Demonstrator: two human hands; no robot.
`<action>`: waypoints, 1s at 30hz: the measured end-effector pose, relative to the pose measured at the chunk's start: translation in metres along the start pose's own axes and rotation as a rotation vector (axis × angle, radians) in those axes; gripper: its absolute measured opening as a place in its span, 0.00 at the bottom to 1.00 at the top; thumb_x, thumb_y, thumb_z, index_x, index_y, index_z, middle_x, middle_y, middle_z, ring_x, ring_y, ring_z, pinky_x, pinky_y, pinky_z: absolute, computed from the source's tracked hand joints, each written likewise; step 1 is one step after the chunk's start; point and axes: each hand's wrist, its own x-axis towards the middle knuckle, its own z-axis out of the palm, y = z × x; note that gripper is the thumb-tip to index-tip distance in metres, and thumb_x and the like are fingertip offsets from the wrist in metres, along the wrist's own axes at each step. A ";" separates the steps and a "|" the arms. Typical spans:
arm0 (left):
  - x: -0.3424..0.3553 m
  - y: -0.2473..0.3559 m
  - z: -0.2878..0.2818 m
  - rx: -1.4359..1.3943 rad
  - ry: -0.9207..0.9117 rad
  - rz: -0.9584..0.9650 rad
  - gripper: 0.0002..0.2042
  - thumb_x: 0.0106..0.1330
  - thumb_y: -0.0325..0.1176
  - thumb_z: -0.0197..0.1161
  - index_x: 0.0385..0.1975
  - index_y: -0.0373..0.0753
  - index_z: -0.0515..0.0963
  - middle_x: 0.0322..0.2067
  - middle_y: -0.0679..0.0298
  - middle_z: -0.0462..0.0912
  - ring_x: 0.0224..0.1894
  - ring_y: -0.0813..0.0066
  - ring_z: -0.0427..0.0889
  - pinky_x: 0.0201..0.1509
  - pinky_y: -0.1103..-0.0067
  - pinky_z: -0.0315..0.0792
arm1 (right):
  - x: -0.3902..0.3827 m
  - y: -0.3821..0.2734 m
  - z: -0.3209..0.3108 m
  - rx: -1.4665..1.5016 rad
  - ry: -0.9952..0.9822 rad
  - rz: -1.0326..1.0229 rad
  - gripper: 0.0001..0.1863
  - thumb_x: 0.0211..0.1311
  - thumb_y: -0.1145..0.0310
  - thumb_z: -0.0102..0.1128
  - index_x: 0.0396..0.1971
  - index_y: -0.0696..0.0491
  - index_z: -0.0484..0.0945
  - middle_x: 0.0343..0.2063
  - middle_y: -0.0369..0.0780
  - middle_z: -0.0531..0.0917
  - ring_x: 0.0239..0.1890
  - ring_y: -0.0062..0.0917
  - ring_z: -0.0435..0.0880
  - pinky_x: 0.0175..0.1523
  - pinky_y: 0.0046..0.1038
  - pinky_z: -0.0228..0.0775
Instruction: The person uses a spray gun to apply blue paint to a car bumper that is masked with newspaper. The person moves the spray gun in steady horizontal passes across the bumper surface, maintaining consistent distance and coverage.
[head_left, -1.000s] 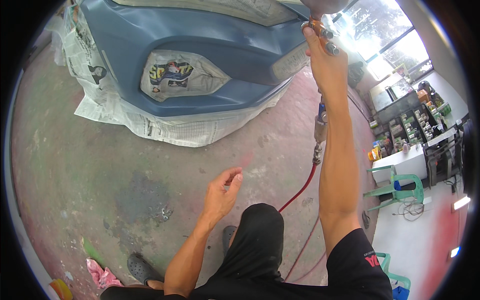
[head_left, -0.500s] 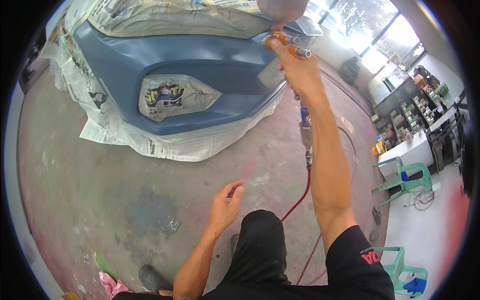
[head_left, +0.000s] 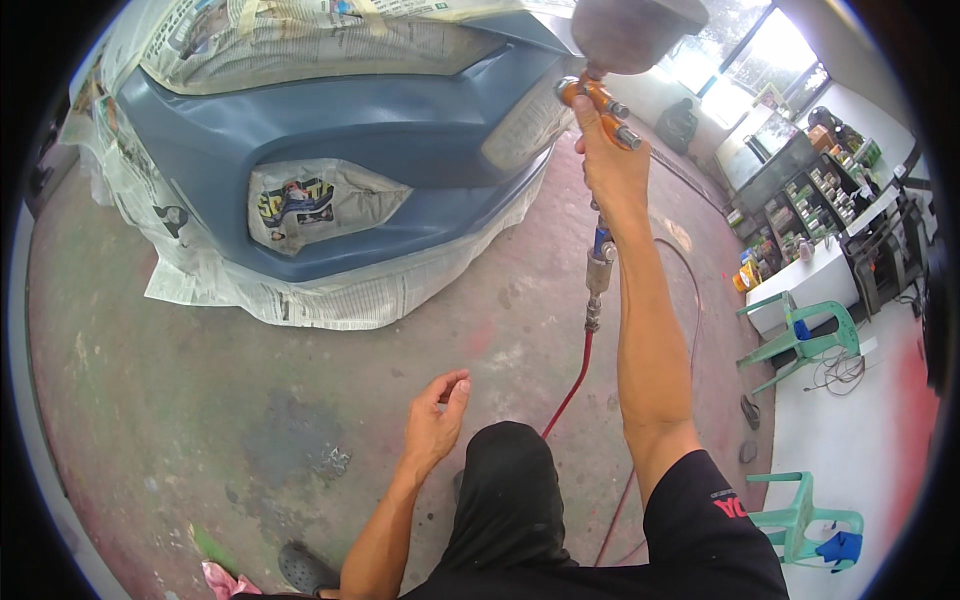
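My right hand (head_left: 610, 165) is closed on an orange spray gun (head_left: 590, 105), which has a cup (head_left: 630, 35) on top and a fitting (head_left: 598, 275) below running into a red hose (head_left: 575, 380). It is held just in front of the right end of a blue-grey vehicle bumper (head_left: 360, 140). Newspaper sheets (head_left: 310, 305) mask the bumper's surroundings, and a paper patch (head_left: 320, 200) covers its middle opening. My left hand (head_left: 432, 410) hangs below over the floor (head_left: 250, 370), fingers loosely bent and apart, holding nothing.
Green plastic chairs (head_left: 805, 340), shelves of cans (head_left: 800, 215), a white table (head_left: 810, 285) and a coiled cord (head_left: 840, 372) are on the right. A dark bag (head_left: 675, 125) sits below the window (head_left: 745, 70). A pink cloth (head_left: 225, 580) lies at lower left.
My right hand with the spray gun moved left and then back a little rightward, ending lower in the picture than a second ago. The view has shifted; my left hand remains loosely open.
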 end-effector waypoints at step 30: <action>-0.007 -0.007 0.016 0.117 -0.029 -0.068 0.19 0.82 0.41 0.65 0.60 0.31 0.85 0.49 0.58 0.93 0.49 0.75 0.88 0.58 0.74 0.79 | 0.008 0.083 -0.035 0.152 -0.167 0.038 0.25 0.76 0.43 0.69 0.36 0.54 0.86 0.22 0.30 0.79 0.16 0.10 0.69 0.19 0.20 0.57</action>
